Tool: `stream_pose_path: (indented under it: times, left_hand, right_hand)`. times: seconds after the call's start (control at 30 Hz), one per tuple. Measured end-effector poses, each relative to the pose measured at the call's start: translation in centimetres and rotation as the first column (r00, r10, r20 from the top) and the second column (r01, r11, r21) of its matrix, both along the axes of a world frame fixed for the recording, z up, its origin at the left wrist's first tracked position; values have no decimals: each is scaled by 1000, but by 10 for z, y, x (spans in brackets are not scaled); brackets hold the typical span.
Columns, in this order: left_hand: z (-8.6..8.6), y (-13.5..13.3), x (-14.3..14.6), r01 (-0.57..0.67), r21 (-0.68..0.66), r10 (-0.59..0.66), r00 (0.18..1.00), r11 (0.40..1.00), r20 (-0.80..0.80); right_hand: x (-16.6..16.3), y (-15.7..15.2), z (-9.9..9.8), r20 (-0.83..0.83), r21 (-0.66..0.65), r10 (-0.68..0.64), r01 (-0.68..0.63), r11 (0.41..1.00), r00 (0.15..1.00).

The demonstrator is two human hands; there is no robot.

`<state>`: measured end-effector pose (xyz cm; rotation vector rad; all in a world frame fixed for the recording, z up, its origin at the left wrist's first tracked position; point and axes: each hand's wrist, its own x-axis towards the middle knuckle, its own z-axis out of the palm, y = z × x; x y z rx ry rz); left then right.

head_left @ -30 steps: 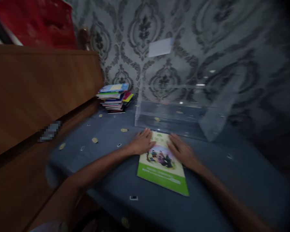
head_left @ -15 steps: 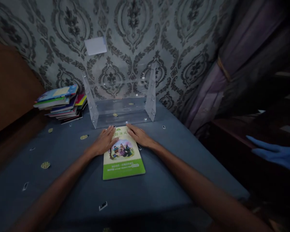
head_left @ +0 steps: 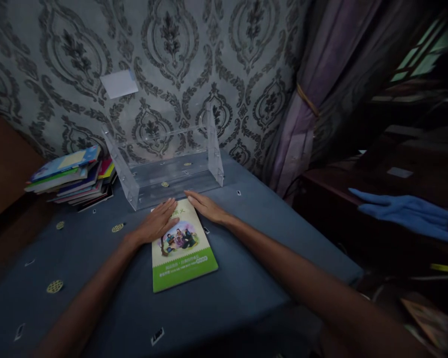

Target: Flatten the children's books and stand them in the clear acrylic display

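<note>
1. Since half a second ago, the view has turned to the right, so more of the purple curtain [head_left: 294, 144] and the window [head_left: 423, 49] can be seen; the book [head_left: 182, 248], the left hand [head_left: 159, 223] and the right hand [head_left: 205, 205] keep almost the same place.
2. Left hand is spread flat on the upper left part of the cover, thumb apart from the straight fingers; it presses or rests, and grips nothing.
3. Right hand has its fingers stretched along the upper right edge of the book, seemingly touching it, also without closing on anything.
4. Between them, the book lies flat on the surface [head_left: 239, 288], its picture and green band uncovered.
5. Dark blue cloth with small yellow round figures and little white-edged rectangles covers this surface.
6. Just beyond the book stands a clear stand [head_left: 215, 159]; to its left is an uneven pile of books [head_left: 72, 176].
7. Behind is a grey patterned wall [head_left: 171, 44]; whether the white card [head_left: 119, 84] is fixed to it, I cannot tell.
8. Farther right, apart from the surface, lies a blue glove-like thing [head_left: 406, 211] in a dim area.
</note>
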<state>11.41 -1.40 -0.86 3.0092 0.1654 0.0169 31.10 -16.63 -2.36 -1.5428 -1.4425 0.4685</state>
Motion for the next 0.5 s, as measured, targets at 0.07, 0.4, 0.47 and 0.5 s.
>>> stream_pose_path:
  times: [0.07, 0.4, 0.47, 0.5]
  left_hand:
    - [1, 0, 4, 13, 7, -13, 1000, 1000, -18]
    - [10, -6, 19, 196, 13, -196, 981, 981, 15]
    - [12, -8, 20, 219, 19, -219, 976, 976, 13]
    - [13, -8, 21, 228, 23, -229, 973, 973, 13]
  right_hand:
    - [1, -1, 2, -42, 8, -9, 10, 1000, 999]
    - [5, 4, 6, -159, 2, -41, 42, 999, 986]
    - [6, 5, 6, -168, 4, -36, 38, 999, 985]
    - [6, 4, 7, -172, 3, -33, 34, 999, 985]
